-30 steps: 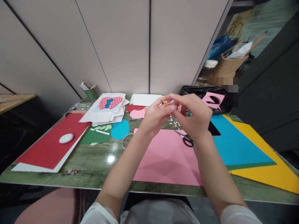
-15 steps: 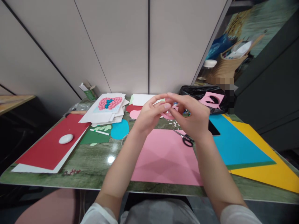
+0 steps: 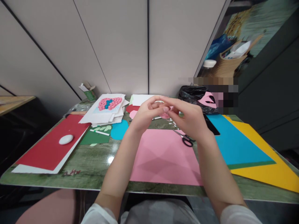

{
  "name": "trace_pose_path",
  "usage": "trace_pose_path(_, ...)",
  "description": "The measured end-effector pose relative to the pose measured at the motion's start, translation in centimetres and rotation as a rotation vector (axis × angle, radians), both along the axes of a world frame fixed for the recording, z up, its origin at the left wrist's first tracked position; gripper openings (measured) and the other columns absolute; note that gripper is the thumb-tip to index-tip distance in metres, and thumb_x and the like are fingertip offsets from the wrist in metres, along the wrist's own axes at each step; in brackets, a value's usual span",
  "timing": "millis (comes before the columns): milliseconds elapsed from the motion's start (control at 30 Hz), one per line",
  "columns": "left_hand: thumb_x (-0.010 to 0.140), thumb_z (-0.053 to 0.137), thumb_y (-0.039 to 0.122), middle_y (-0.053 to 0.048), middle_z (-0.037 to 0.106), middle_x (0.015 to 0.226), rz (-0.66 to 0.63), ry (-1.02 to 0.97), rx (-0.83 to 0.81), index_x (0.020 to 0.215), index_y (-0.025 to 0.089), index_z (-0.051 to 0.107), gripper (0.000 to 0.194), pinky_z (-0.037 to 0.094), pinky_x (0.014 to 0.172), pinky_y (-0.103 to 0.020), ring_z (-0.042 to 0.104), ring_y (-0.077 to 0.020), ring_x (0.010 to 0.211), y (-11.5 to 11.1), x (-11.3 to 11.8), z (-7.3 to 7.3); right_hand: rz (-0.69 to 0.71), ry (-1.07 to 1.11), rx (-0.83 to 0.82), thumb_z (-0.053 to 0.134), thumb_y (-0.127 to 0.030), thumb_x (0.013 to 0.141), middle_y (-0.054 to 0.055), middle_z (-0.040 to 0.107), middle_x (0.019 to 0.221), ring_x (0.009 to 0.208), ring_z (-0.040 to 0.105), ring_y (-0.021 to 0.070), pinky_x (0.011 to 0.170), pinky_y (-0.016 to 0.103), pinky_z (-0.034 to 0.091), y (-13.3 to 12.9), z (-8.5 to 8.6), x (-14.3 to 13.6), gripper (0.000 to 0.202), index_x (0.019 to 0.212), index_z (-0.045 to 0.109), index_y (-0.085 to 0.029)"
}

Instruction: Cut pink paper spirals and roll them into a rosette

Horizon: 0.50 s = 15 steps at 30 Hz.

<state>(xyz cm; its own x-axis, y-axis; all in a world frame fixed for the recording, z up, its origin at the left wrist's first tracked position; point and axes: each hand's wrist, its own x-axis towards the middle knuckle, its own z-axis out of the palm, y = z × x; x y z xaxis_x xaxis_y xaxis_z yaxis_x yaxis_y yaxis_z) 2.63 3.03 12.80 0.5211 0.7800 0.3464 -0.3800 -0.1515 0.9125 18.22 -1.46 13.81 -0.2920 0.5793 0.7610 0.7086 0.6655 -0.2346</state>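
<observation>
Between my fingertips, raised over the far half of the worktop (image 3: 93, 166), is a small pink paper piece (image 3: 165, 115), mostly hidden by my own knuckles. My left hand (image 3: 147, 113) and right hand (image 3: 190, 119) both pinch narrowly on it, thumbs nearly meeting; its exact shape I cannot tell. I'd judge it half worked: already small, and not visibly joined to anything.

Below, toward the near edge, lies a large pink paper sheet (image 3: 161, 161), seemingly uncut, as far as my arms let me see. The black-handled scissors (image 3: 187, 142) rest on its right margin, out of use.

Some cutting looks done: a rounded blue paper shape (image 3: 119, 129) left of centre and, beside it, pale green leaf shapes (image 3: 107, 128) on a dark green paper sheet (image 3: 102, 138); toward the far right corner, a holed pink paper offcut (image 3: 206, 98) on a black plastic bag (image 3: 190, 93).

The green-and-white cardboard box (image 3: 90, 94) near the far left corner seems printed, but too small to read; I can make out no brand or lettering elsewhere.
</observation>
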Motion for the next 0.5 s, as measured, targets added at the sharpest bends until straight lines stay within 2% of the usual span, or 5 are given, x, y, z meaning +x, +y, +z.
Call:
trace_pose_path(133, 0.075, 0.07, 0.026, -0.006, 0.068, 0.091, 0.074, -0.062, -0.051, 0.104, 0.018, 0.058, 0.032, 0.048, 0.078, -0.031, 0.064, -0.0172, 0.087, -0.3, 1.0, -0.3, -0.089, 0.064, 0.179, 0.054, -0.015, 0.087, 0.0, 0.072, 0.104, 0.073, 0.066, 0.0115, 0.07, 0.025, 0.051, 0.8, -0.6, -0.1, 0.036, 0.12, 0.061, -0.028)
trace_pose_path(267, 0.074, 0.071, 0.025, -0.006, 0.069, 0.091, 0.067, -0.133, -0.122, 0.104, 0.019, 0.058, 0.033, 0.047, 0.079, -0.032, 0.064, -0.019, 0.09, -0.5, 1.8, -0.5, -0.131, 0.078, 0.302, 0.053, -0.015, 0.087, -0.001, 0.073, 0.086, 0.065, 0.062, 0.011, 0.069, 0.026, 0.05, 1.3, -0.8, -0.4, 0.031, 0.114, 0.063, -0.026)
trace_pose_path(500, 0.07, 0.073, 0.024, -0.006, 0.069, 0.088, 0.042, -0.163, -0.183, 0.103, 0.017, 0.057, 0.037, 0.045, 0.074, -0.03, 0.064, -0.0196, 0.09, -0.9, 2.0, -0.3, -0.113, 0.064, 0.31, 0.05, -0.012, 0.086, 0.0, 0.071, 0.086, 0.064, 0.06, 0.0122, 0.066, 0.028, 0.048, 1.4, -0.9, -0.3, 0.035, 0.115, 0.063, -0.027)
